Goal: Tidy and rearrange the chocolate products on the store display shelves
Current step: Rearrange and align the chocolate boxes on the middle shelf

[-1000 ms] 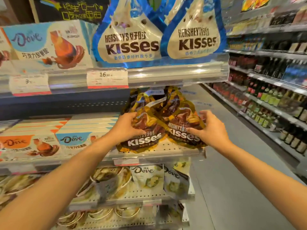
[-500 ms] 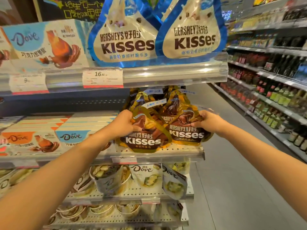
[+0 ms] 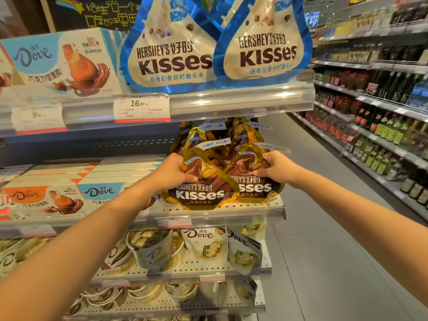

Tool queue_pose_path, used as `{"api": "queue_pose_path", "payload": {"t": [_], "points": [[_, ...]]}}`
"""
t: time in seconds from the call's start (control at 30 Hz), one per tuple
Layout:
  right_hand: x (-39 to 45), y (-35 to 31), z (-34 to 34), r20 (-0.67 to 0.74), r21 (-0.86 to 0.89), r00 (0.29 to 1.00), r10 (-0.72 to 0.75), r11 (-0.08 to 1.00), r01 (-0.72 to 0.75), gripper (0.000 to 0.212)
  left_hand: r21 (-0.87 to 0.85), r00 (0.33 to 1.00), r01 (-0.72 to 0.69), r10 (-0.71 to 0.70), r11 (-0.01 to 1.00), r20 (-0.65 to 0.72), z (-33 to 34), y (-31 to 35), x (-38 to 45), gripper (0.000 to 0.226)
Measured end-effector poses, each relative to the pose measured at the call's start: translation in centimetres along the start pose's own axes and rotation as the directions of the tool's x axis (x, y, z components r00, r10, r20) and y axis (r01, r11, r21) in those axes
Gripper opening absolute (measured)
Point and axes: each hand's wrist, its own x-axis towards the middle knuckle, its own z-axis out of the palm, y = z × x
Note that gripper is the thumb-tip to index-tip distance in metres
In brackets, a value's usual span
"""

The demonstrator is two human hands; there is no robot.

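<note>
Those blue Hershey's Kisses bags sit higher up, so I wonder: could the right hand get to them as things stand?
Probably not yet: the right hand is pinching a gold Kisses bag. Once it lets go, nothing blocks the blue Kisses bags above.

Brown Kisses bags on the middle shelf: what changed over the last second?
Both hands slid up the front bags: the left hand now grips the left brown bag near its top, the right hand pinches the right brown bag by its upper edge. The bags stand more upright and overlap. The blue Kisses bags and Dove boxes stayed put.
</note>
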Motion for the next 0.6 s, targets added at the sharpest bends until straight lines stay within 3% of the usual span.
{"api": "queue_pose_path", "payload": {"t": [0.2,0.33,0.4,0.6], "points": [[0.0,-0.2,1.1,-0.024,0.013,0.998,-0.053,0.998,0.053,0.014,-0.049,1.0,-0.016,0.015,0.999,-0.023,0.4,0.0,-0.5,0.019],[-0.1,0.4,1.5,-0.116,-0.038,0.991,-0.061,0.998,0.057,0.047,-0.061,0.993,-0.047,0.04,0.997,-0.115,0.5,-0.1,-1.0,0.013],[-0.4,0.9,1.7,-0.178,-0.046,0.981,-0.072,0.997,0.065,0.053,-0.065,0.983,-0.093,0.081,0.994,-0.167,0.8,-0.3,-1.4,0.019],[-2.0,2.0,2.9,-0.414,-0.132,0.883,-0.222,0.974,0.183,0.058,0.083,0.846,-0.248,0.258,0.965,-0.468,1.7,-0.7,-3.4,0.035]]}}
